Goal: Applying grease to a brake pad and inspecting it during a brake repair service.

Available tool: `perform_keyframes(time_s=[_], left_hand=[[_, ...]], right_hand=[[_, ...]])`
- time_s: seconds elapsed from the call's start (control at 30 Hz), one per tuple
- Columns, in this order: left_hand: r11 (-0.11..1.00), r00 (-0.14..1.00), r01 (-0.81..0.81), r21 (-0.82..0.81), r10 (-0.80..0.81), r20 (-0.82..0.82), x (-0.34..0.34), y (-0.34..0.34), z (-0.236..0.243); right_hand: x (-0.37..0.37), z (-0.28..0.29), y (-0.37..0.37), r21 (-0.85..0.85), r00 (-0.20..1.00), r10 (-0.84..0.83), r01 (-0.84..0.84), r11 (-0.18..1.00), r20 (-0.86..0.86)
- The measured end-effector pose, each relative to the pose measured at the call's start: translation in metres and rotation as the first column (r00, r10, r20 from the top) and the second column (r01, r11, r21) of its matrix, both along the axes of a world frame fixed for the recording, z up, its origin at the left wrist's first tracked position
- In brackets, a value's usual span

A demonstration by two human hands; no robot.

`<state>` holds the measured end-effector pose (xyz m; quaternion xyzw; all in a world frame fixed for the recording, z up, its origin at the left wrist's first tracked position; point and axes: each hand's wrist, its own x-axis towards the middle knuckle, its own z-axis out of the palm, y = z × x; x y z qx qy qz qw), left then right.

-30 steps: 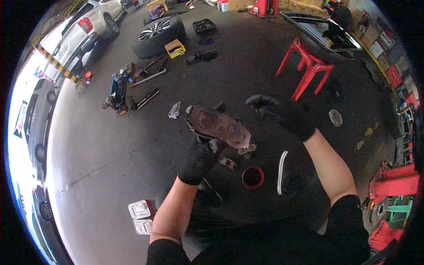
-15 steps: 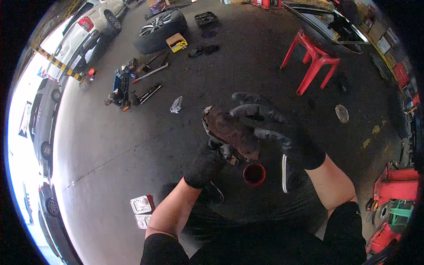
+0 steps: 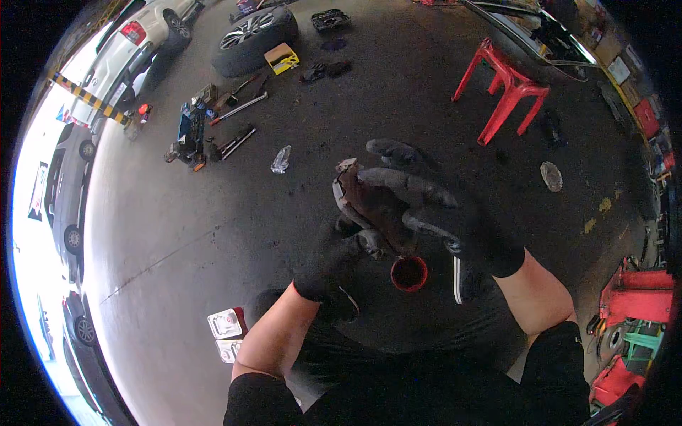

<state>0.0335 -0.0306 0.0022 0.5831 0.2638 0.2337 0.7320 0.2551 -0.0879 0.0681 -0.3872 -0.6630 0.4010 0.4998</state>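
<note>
A grimy brown flat metal part [image 3: 371,206] with a ragged pale edge is raised above the floor, tilted steeply. My left hand [image 3: 335,252], in a dark glove, grips its lower left side with bent fingers. My right hand [image 3: 455,216], gloved the same way, reaches across its upper and right side, fingers curved onto it and partly covering it. Below the part sits a red-rimmed tub [image 3: 409,273] with dark contents; right of that lies a white strip [image 3: 457,280]. A crumpled clear wrapper [image 3: 280,159] is on the floor beyond my left hand.
A red plastic stool [image 3: 501,89] stands ahead right. Tools [image 3: 192,131], a wheel [image 3: 252,42] and a yellow box [image 3: 281,58] lie ahead left. A white pickup [image 3: 131,53] and striped post [image 3: 92,99] are at left; red equipment [image 3: 636,298] at right, two blister packs [image 3: 226,323] lower left.
My right hand has come in from the right onto the metal part. The part has moved slightly right and up and now tilts more steeply, with my left hand still under it.
</note>
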Motion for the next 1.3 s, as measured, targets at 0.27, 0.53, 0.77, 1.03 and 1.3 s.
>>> perform_keyframes(time_s=[0.27, 0.53, 0.77, 1.03, 1.3], left_hand=[[0.992, 0.986, -0.008, -0.125, 0.029, 0.164, 0.000, -0.003, 0.009], [0.987, 0.980, 0.061, -0.146, -0.032, 0.196, 0.001, -0.003, 0.005], [0.960, 0.995, 0.095, -0.265, -0.082, 0.060, -0.008, 0.002, 0.001], [0.652, 0.762, 0.534, -0.538, -0.095, 0.641, 0.003, 0.009, -0.029], [0.879, 0.927, 0.191, -0.436, -0.015, 0.375, -0.006, -0.002, -0.012]], right_hand=[[-0.005, 0.010, -0.001, 0.194, 0.924, -0.088, 0.016, 0.981, 0.371], [0.005, 0.005, 0.003, 0.213, 0.957, -0.104, 0.046, 0.976, 0.269], [0.009, 0.011, -0.001, 0.286, 0.940, -0.121, 0.026, 0.958, 0.319], [0.018, 0.010, -0.002, 0.359, 0.839, -0.365, 0.222, 0.907, 0.404], [0.018, -0.003, 0.006, 0.469, 0.804, -0.395, 0.168, 0.867, 0.444]])
